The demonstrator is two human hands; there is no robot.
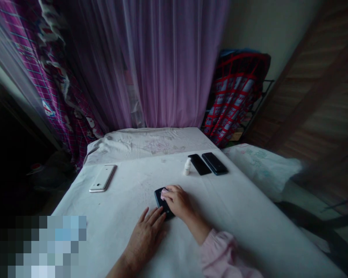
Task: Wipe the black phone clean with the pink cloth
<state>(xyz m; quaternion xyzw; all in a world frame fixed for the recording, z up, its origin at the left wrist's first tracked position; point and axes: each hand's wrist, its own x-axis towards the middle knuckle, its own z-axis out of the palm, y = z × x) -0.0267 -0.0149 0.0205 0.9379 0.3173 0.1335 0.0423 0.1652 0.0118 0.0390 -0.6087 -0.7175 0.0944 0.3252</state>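
A dark smartphone (159, 197) lies on the white-covered table in front of me. My right hand (178, 200) is closed on a small pink cloth (164, 194), pressed against the phone's upper part. With fingers stretched out, my left hand (147, 233) rests its fingertips on the phone's lower left edge. Beyond my right hand stands a small white bottle (187, 167). Beside it lie a flat black phone (200, 165) and a thicker dark phone (215, 163). On the left side is a stack of pale phone-like devices (103, 178), with a camera lens visible on top.
White cloth covers the table (127, 185). Purple curtains (174, 69) hang behind its far edge. At the back right is a red checked fabric (233, 96), and a whitish plastic sheet (263, 170) lies by the right edge. The lower left corner is pixelated.
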